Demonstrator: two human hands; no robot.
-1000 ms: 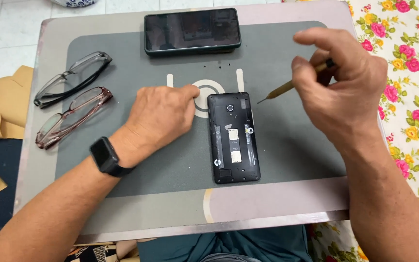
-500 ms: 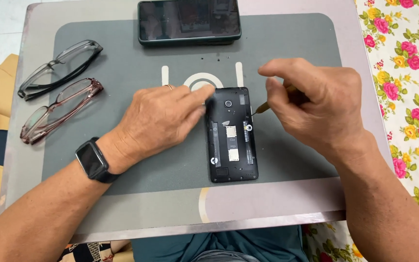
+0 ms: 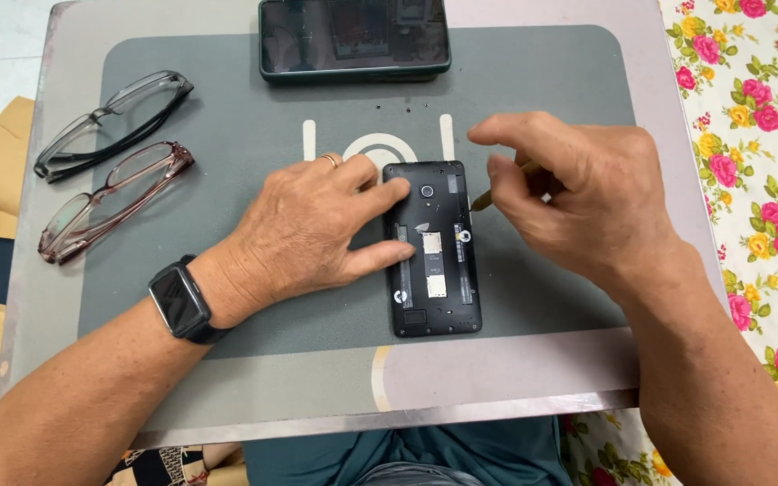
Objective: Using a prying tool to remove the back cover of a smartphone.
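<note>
Pinning the opened black phone (image 3: pixel 432 249) flat-fingered, the left hand (image 3: pixel 303 229) is steadying it while the right hand (image 3: pixel 578 193) is pinching a thin yellowish tool (image 3: pixel 482 202) (two pairs of glasses (image 3: pixel 114 162) lying well left).

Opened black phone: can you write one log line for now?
left hand steadies opened black phone | right hand holds thin tool at its edge

- Left hand (image 3: pixel 303 229): gold ring on one finger, black square smartwatch (image 3: pixel 179 301) strapped at the wrist.
- Right hand (image 3: pixel 587 202): bare, no sleeve showing.

Bare surface (image 3: pixel 515 360) lies open at six o'clock of the opened phone (image 3: pixel 431 247), while two spectacles (image 3: pixel 114 162) at nine and a second phone (image 3: pixel 355 38) at twelve block passage.
</note>
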